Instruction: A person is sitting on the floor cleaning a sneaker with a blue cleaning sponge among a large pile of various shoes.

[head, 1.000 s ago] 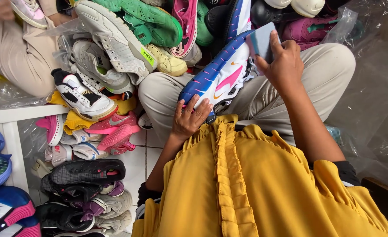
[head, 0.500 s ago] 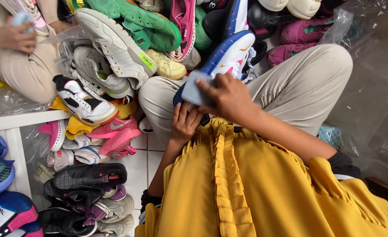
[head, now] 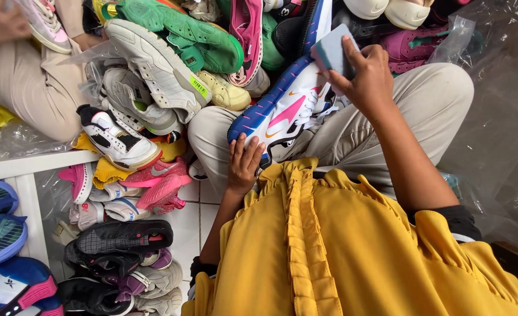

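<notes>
While the sneaker (head: 285,111), white with a blue sole and pink marks, lies tilted across the lap at the centre of the frame, the left hand (head: 244,164) holds its heel end with a loose grip, fingers only resting on it. The right hand (head: 367,76) pinches a grey-blue sponge block (head: 332,51) above the toe end, upper right of centre. I judge the shoe could slide off the knee if the block presses hard, because the heel is held weakly. The shoe pile (head: 171,64) at upper left looks unstable too.
</notes>
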